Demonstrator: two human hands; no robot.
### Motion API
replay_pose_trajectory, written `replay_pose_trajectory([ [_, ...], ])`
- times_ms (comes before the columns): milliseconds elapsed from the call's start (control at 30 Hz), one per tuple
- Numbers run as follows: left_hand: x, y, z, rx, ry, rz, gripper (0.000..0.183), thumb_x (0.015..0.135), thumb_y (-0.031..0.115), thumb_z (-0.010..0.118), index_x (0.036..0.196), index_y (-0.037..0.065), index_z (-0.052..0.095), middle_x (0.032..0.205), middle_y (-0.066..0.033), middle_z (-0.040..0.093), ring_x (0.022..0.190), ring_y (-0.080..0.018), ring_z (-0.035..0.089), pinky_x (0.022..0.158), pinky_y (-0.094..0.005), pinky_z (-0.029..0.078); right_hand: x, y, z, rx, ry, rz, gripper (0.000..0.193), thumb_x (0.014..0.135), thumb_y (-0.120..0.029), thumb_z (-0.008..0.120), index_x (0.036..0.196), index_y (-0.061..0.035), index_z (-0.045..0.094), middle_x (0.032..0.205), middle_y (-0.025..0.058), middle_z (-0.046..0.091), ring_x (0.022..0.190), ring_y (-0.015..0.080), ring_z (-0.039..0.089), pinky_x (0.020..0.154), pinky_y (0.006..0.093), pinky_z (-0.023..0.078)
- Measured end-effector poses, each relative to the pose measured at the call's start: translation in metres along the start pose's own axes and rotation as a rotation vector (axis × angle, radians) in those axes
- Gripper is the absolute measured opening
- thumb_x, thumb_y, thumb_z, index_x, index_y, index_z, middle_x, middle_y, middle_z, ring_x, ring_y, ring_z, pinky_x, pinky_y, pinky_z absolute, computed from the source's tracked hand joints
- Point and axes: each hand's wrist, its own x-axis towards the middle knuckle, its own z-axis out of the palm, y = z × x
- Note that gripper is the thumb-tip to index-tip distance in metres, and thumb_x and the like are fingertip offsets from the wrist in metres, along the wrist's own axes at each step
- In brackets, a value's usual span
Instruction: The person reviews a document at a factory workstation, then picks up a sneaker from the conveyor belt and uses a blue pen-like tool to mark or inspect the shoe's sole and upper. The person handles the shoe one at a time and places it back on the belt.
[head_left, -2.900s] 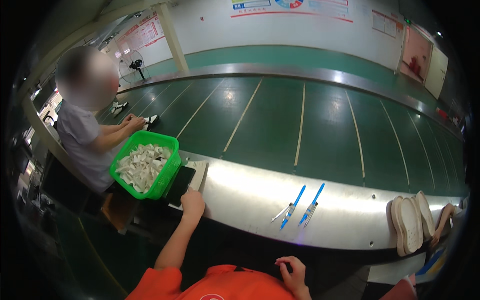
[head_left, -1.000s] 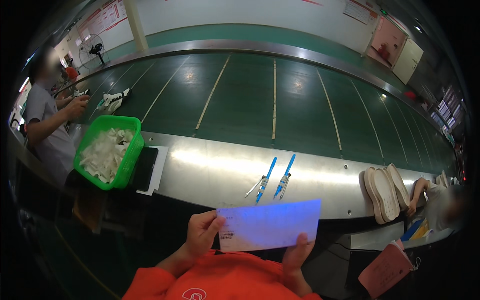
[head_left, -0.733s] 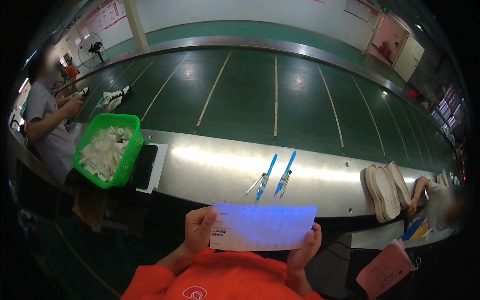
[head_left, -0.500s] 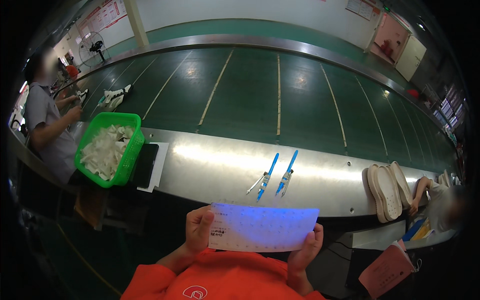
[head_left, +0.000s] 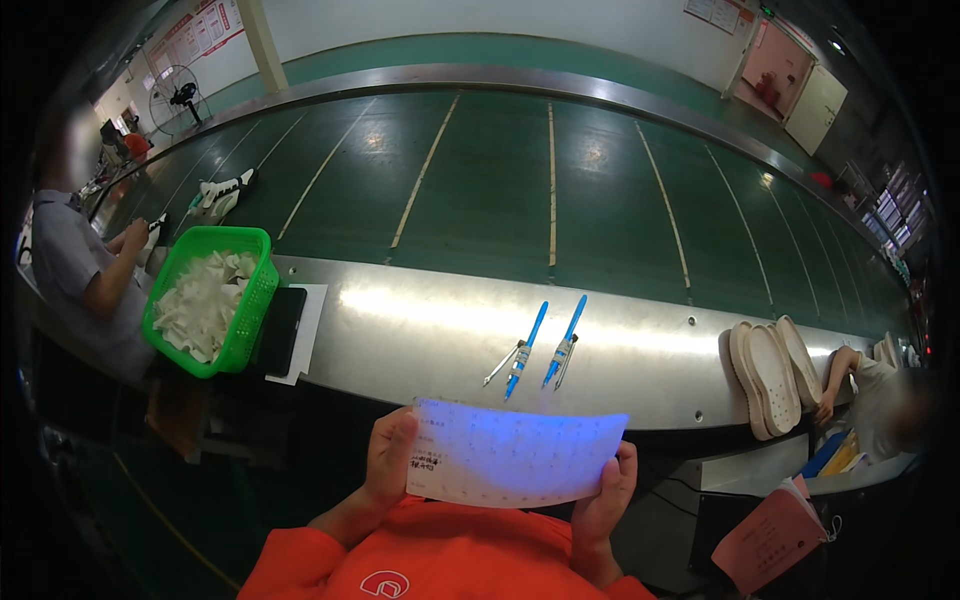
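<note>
A printed white sheet [head_left: 515,455], lit blue-violet over much of its face, is held up in front of my chest. My left hand [head_left: 388,460] pinches its left edge, thumb on the near face. At the right edge my right hand [head_left: 608,492] grips it the same way. The sheet bows slightly between them, with some handwriting near its left side. Just beyond it on the metal ledge lie two blue pens, one on the left [head_left: 527,350] and one on the right [head_left: 567,342], each with a silver compass-like arm bound to it.
A green basket [head_left: 262,300] of white pieces stands left, beside a black flat device [head_left: 283,332] on paper. Pale shoe soles [head_left: 768,380] stand right on the metal ledge [head_left: 420,330]. Beyond runs a green conveyor belt [head_left: 480,190] carrying shoes [head_left: 222,195]. Co-workers sit at both sides; a pink booklet [head_left: 768,540] hangs lower right.
The view has shifted slightly, so most things sit a little further left. Both hands keep their hold on the sheet, which bends a bit more. The left co-worker's hands have moved.
</note>
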Motion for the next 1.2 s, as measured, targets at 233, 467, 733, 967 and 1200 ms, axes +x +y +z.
replay_pose_trajectory([
  [233,-0.001,-0.004,0.000,-0.036,0.016,-0.072,0.046,0.091,0.044,0.045,0.094,-0.001,0.055,0.077,-0.0019,0.059,0.065,-0.0050,0.054,0.058,-0.0187,0.045,0.002,0.005,-0.006,0.076,-0.018,0.048,0.018,0.090,-0.018,0.048,0.097,-0.0021,0.045,0.088,0.0032,0.054,0.080,0.0078,0.049,0.076,0.0225,0.040],
  [467,0.002,-0.001,0.006,-0.049,0.016,-0.041,0.047,0.088,0.046,0.048,0.091,0.000,0.055,0.076,-0.0008,0.058,0.064,-0.0043,0.052,0.059,-0.0185,0.044,0.003,0.005,-0.003,0.073,-0.025,0.053,0.016,0.090,-0.015,0.049,0.097,-0.0013,0.047,0.089,0.0035,0.054,0.081,0.0079,0.050,0.077,0.0224,0.040],
  [733,0.002,-0.014,0.000,-0.041,0.021,0.005,0.039,0.090,0.039,0.049,0.079,0.003,0.056,0.069,0.0023,0.056,0.061,-0.0024,0.049,0.055,-0.0178,0.041,0.003,0.009,-0.006,-0.020,-0.028,0.095,0.016,0.090,-0.015,0.049,0.098,-0.0011,0.048,0.086,0.0032,0.056,0.076,0.0066,0.050,0.071,0.0204,0.041],
  [967,0.002,-0.013,0.002,-0.064,0.058,-0.020,0.042,0.090,0.041,0.049,0.087,0.000,0.057,0.072,0.0005,0.058,0.063,-0.0040,0.052,0.058,-0.0189,0.044,0.003,0.006,-0.003,-0.137,-0.009,0.116,0.018,0.091,-0.020,0.048,0.096,-0.0025,0.046,0.063,0.0001,0.052,0.042,0.0021,0.040,0.037,0.0160,0.030],
  [1200,0.003,-0.001,0.009,-0.007,0.005,-0.050,0.061,0.081,0.056,0.053,0.101,-0.001,0.052,0.086,-0.0023,0.057,0.075,-0.0060,0.053,0.067,-0.0201,0.044,0.004,0.007,-0.005,-0.224,0.020,-0.015,0.018,0.092,-0.020,0.048,0.097,-0.0025,0.044,0.060,0.0003,0.051,0.039,0.0014,0.038,0.036,0.0148,0.029],
])
